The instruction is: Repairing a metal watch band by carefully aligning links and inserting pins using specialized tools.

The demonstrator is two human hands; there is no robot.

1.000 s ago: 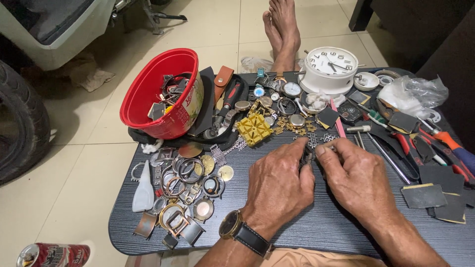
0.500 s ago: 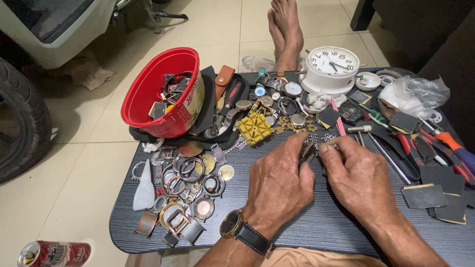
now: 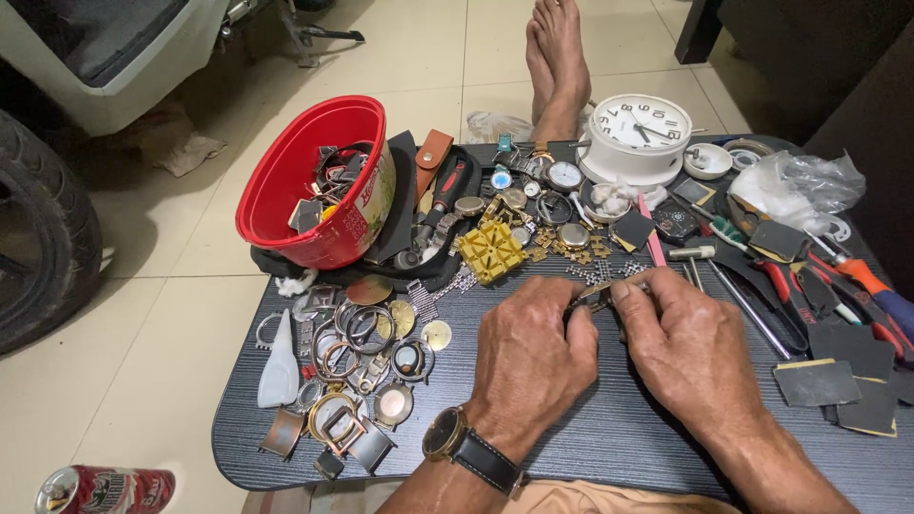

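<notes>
At far left, on the tiled floor (image 3: 190,276), a black tyre (image 3: 38,228); a red drink can (image 3: 105,490) lies on its side near the bench corner. Dark ribbed bench (image 3: 609,447) runs across the frame.

Left end of bench: red plastic tub (image 3: 314,181), tipped on its side, mouth up and left, small parts inside. Below it, a scatter of watch cases and rings (image 3: 357,366), loose and overlapping. Yellow holder block (image 3: 492,251) just right of the tub, watch heads near it.

Centre: small metal watch-band piece (image 3: 598,297), pinched between both hands just above the bench. Long axis roughly left to right, slightly tilted; which end is which cannot be made out, mostly hidden by fingers.

Left hand (image 3: 533,357): fingers curled nearly shut, thumb and forefinger closed on the left end of the piece. Wristwatch on dark strap (image 3: 466,447) at the wrist.

Right hand (image 3: 690,352): likewise curled, fingertips closed on the right end. Hands touch at the fingertips.

Beyond: white round clock (image 3: 640,133); bare feet (image 3: 557,57) on the floor behind it.

Right end: red-handled pliers (image 3: 790,290), screwdrivers, dark sanding squares (image 3: 819,381), crumpled clear plastic bag (image 3: 795,186).
</notes>
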